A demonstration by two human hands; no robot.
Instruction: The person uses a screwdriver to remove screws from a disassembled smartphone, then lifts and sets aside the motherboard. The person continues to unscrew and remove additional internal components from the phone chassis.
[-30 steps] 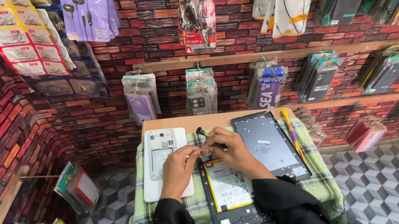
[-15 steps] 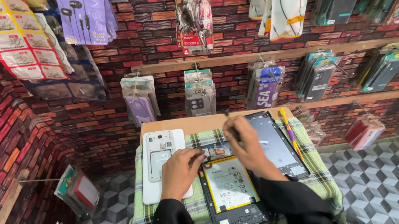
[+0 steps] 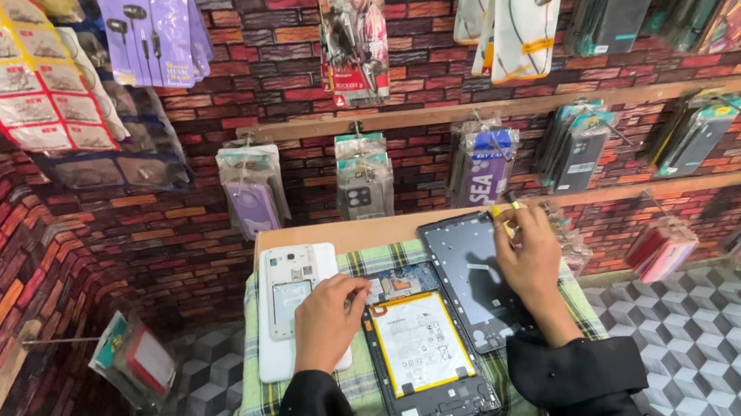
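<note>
The tablet [image 3: 425, 356] lies opened, battery bare, between both hands. Left hand [image 3: 327, 319] rests with fingers spread; right hand [image 3: 529, 256] pinches a yellow tool [image 3: 508, 226]; reassembly remains.

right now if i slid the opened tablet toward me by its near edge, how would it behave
The opened tablet lies flat on the checked cloth, so it would probably drag the fabric rather than glide. Its battery and boards are exposed, so it is likely fragile. It looks thin and rigid, unlikely to roll or tip.
</note>
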